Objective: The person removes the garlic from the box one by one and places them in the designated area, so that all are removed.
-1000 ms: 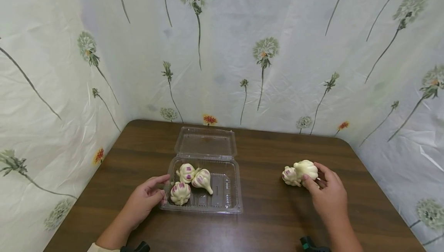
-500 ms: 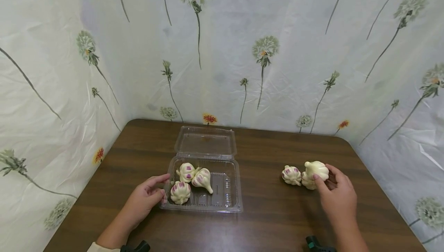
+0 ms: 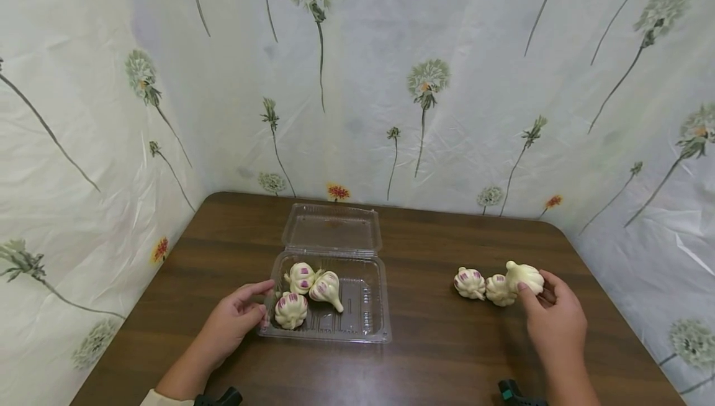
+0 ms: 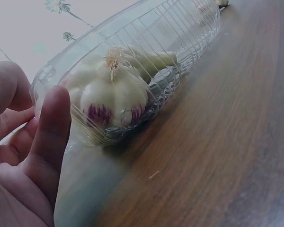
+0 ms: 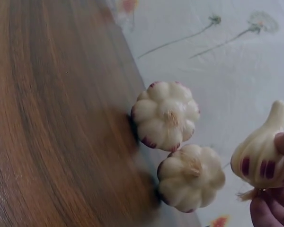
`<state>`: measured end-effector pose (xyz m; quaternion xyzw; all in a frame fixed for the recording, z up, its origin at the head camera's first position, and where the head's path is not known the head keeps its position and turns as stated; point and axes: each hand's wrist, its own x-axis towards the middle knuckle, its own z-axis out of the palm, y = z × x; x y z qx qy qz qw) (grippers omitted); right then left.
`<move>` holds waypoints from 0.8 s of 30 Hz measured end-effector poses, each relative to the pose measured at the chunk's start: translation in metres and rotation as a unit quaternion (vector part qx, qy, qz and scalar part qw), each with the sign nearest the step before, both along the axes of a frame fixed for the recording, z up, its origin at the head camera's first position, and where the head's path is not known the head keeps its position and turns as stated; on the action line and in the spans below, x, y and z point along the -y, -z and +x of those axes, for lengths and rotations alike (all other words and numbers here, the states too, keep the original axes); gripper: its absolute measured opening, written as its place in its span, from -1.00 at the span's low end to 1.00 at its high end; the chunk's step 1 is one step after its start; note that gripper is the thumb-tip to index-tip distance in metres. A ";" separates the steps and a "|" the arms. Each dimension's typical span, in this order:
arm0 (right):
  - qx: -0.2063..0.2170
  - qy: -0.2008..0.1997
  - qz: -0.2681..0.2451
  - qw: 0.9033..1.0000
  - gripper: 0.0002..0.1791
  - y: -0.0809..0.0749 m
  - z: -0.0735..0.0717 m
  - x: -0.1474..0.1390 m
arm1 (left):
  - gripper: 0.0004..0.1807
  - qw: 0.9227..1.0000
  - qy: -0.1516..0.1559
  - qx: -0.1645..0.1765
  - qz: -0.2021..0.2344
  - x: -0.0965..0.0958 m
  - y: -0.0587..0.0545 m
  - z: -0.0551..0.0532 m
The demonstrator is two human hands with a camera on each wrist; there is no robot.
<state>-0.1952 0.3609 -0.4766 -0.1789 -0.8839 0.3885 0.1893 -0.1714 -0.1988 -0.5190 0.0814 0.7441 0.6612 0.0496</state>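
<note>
My right hand (image 3: pixel 557 322) holds a white garlic bulb (image 3: pixel 524 279) between thumb and fingers; its stem points up in the right wrist view. Left of it, two purple-marked garlic bulbs, a nearer one (image 3: pixel 499 290) and a farther-left one (image 3: pixel 469 283), sit side by side on the table. My left hand (image 3: pixel 233 316) is at the left rim of a clear plastic container (image 3: pixel 375 325), thumb and fingers around its edge in the left wrist view. Three garlic bulbs (image 3: pixel 291 310) lie in the container's left and middle part.
The container's hinged lid (image 3: pixel 332 229) lies folded back behind it. Beneath everything is a dark brown wooden table (image 3: pixel 424 356) with rounded back corners. A flower-printed sheet (image 3: pixel 357 83) hangs behind the table and along its sides.
My right hand has moved right with its garlic bulb, away from the two bulbs on the table, which now show more fully. My left hand and the container have stayed put.
</note>
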 end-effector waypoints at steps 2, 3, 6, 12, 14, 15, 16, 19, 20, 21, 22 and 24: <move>0.006 -0.001 0.003 1.000 -0.23 0.001 0.000 -0.002 | -0.48 1.000 0.001 0.001 0.004 0.000 -0.001 0.000; 0.009 -0.002 0.004 1.000 -0.22 0.001 0.000 -0.003 | -0.48 1.000 0.001 0.001 0.005 0.000 -0.001 0.000; 0.020 -0.006 0.003 1.000 -0.21 0.003 0.001 -0.005 | -0.47 1.000 0.000 0.003 0.004 0.000 -0.001 0.000; 0.029 -0.002 -0.006 1.000 -0.18 0.003 0.001 -0.012 | -0.48 1.000 -0.002 0.000 -0.005 -0.001 0.001 -0.001; 0.029 0.007 -0.011 0.999 -0.20 0.003 0.001 -0.014 | -0.48 1.000 -0.006 0.002 -0.006 -0.001 0.002 -0.001; 0.029 0.011 -0.015 0.999 -0.19 0.003 0.001 -0.015 | -0.48 1.000 -0.009 0.003 -0.006 -0.001 0.002 -0.001; 0.031 0.015 -0.018 0.999 -0.19 0.002 0.001 -0.016 | -0.48 1.000 -0.010 0.004 -0.007 -0.001 0.002 -0.002; 0.036 0.031 -0.023 0.999 -0.19 0.003 0.001 -0.020 | -0.48 1.000 -0.014 0.006 -0.009 -0.001 0.003 -0.002; 0.038 0.034 -0.025 0.998 -0.18 0.004 0.001 -0.021 | -0.48 1.000 -0.012 0.006 -0.011 -0.001 0.002 -0.002; 0.041 0.038 -0.028 0.998 -0.18 0.004 0.001 -0.023 | -0.48 1.000 -0.012 0.005 -0.012 -0.001 0.003 -0.002; 0.045 0.040 -0.031 0.998 -0.17 0.005 0.001 -0.025 | -0.48 1.000 -0.010 0.004 -0.013 0.000 0.003 -0.002; 0.055 0.042 -0.040 0.997 -0.16 0.007 0.000 -0.027 | -0.49 1.000 -0.010 0.006 -0.014 0.000 0.003 -0.002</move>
